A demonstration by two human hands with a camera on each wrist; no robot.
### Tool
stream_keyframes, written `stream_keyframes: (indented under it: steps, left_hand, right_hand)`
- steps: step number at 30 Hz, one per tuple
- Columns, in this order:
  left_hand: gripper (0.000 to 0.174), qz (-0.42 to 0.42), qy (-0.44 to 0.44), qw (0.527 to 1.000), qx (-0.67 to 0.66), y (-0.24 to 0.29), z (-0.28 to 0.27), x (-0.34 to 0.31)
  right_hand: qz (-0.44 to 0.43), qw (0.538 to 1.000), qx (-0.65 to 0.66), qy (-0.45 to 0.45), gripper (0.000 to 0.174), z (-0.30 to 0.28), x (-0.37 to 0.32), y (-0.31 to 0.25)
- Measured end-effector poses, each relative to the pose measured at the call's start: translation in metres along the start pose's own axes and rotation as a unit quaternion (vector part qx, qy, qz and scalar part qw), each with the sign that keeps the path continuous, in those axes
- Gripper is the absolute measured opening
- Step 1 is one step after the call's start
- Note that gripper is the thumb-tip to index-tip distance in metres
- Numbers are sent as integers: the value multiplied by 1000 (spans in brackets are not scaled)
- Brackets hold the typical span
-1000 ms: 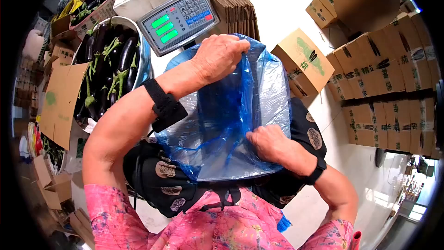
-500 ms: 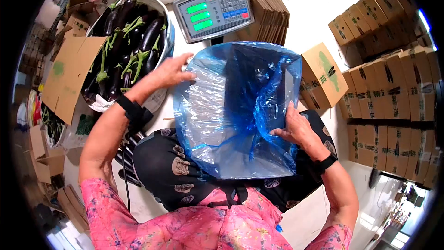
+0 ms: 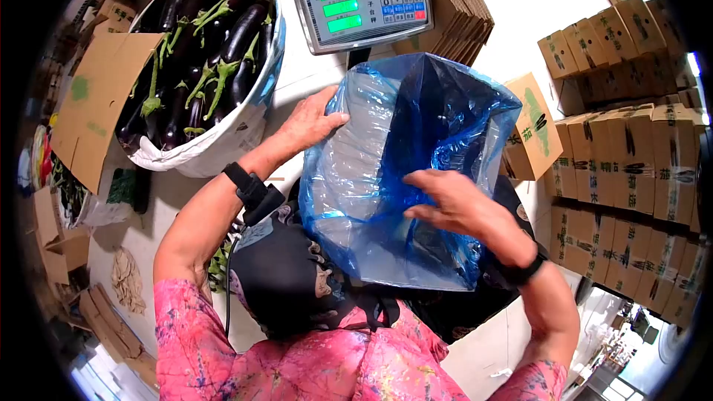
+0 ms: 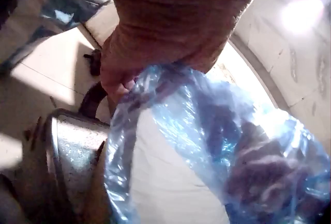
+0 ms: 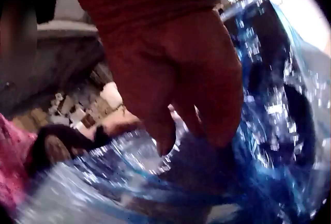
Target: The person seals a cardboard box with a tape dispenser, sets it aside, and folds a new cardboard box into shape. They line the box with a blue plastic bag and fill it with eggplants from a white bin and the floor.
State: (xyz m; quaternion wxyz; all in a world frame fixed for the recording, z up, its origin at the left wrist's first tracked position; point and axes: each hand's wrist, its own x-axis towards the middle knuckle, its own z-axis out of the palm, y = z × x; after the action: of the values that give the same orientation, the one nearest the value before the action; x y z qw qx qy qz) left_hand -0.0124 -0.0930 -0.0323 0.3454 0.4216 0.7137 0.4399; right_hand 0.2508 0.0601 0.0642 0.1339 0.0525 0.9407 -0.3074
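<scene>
A see-through blue plastic bag [image 3: 356, 148] stands wide-mouthed between the person's knees, with folds bunched inside its right part. My left hand [image 3: 308, 122] touches the bag's left edge, its fingers stretched along the side and its thumb near the rim. In the left wrist view, the bag's film covers part of the left fingertips. Over the bag's mouth is my right hand [image 3: 464, 208], fingers extended and spread from the thumb, nothing in its grasp. The right wrist view shows the same fingers [image 5: 165, 136] pointing down among the shiny film.
A white tub [image 3: 245, 130] full of eggplants [image 3: 215, 52] stands at the left, a cardboard flap [image 3: 96, 111] against it. Behind the bag is a digital scale display [image 3: 364, 4], beside flattened cartons [image 3: 453, 7]. A printed carton [image 3: 538, 134] stands right of the bag; stacked boxes [image 3: 631, 148] line the right.
The left hand has let go of the bag's far rim and come to its left edge. The right hand has left the right side and moved inward over the mouth, which is spread wider.
</scene>
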Motion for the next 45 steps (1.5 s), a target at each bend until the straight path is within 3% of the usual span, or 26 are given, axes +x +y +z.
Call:
stream_keyframes:
  steps: [1, 3, 4, 7, 9, 11, 12, 14, 17, 19, 21, 23, 25, 27, 28, 29, 30, 33, 34, 35, 37, 38, 39, 41, 43, 45]
  left_hand:
    - [54, 10, 36, 999, 29, 1, 1, -1]
    - [54, 77, 112, 976, 169, 5, -2, -8]
    - [54, 110, 148, 954, 237, 16, -5, -9]
    - [53, 259, 152, 902, 310, 77, -15, -5]
    - [42, 258, 11, 909, 326, 107, 1, 3]
    - [22, 317, -110, 849, 408, 108, 38, 26]
    - [18, 302, -167, 812, 470, 113, 58, 33]
    - [11, 339, -168, 760, 528, 96, 94, 50]
    - [10, 352, -205, 729, 550, 79, 113, 79]
    - [10, 336, -191, 739, 551, 87, 106, 88]
    - [11, 232, -179, 811, 507, 107, 92, 86]
    - [13, 226, -123, 858, 446, 115, 74, 85]
    - [14, 214, -119, 879, 410, 132, 55, 78]
    - [14, 206, -116, 894, 381, 145, 44, 75]
    - [14, 204, -114, 899, 372, 149, 40, 74]
    - [14, 203, -110, 903, 362, 152, 36, 75]
    - [15, 258, -82, 905, 329, 150, 30, 80]
    - [20, 289, -54, 916, 272, 154, 14, 74]
    - [30, 258, -74, 921, 281, 152, 8, 71]
    - [34, 264, -26, 927, 267, 147, 2, 67]
    - [40, 274, 65, 930, 234, 126, -6, 56]
    - [46, 246, 110, 943, 194, 115, -14, 48]
    - [53, 236, 147, 931, 237, 101, -25, 44]
    - [64, 200, 194, 930, 239, 56, -33, 32]
    - [79, 83, 150, 964, 204, 3, -23, 12]
    - [78, -48, -34, 998, -3, -13, -13, -9]
  right_hand:
    - [-40, 999, -26, 9, 39, 31, 11, 20]
    - [93, 968, -168, -161, 40, 64, 19, 37]
    - [138, 948, -177, -226, 41, 71, 19, 42]
    - [147, 938, -108, -294, 51, 82, 12, 54]
    - [125, 945, -96, -286, 40, 78, 12, 47]
    - [155, 930, -122, -310, 31, 57, 22, 17]
    - [136, 940, -145, -278, 23, 58, 16, 17]
    - [153, 931, -208, -257, 18, 42, 8, 21]
    - [147, 928, -266, -217, 15, 4, -15, 24]
    - [147, 923, -285, -214, 14, -27, -27, 11]
    - [148, 936, -273, -164, 12, -30, -41, 15]
    - [128, 955, -234, -132, 11, -29, -41, 17]
    - [96, 975, -160, -119, 12, -15, -26, 14]
    - [-24, 998, -66, -1, 20, 4, -10, 19]
    - [63, 992, -91, -57, 18, 16, 14, 20]
    - [87, 990, -92, -69, 17, 29, 23, 30]
    - [111, 986, -94, -81, 16, 42, 32, 42]
    - [120, 986, -93, -62, 11, 92, 40, 86]
    - [1, 998, -52, -26, 14, 85, 31, 88]
    - [148, 972, -104, -150, 15, 98, 44, 76]
    - [79, 980, 5, -185, 25, 115, 44, 79]
    - [3, 987, 32, -156, 39, 125, 41, 82]
    - [12, 972, 81, -218, 48, 106, 49, 59]
    - [86, 942, -12, -323, 44, 102, 63, 27]
    - [5, 951, 63, -302, 41, 124, 51, 30]
    - [11, 964, 130, -230, 19, 127, 37, 4]
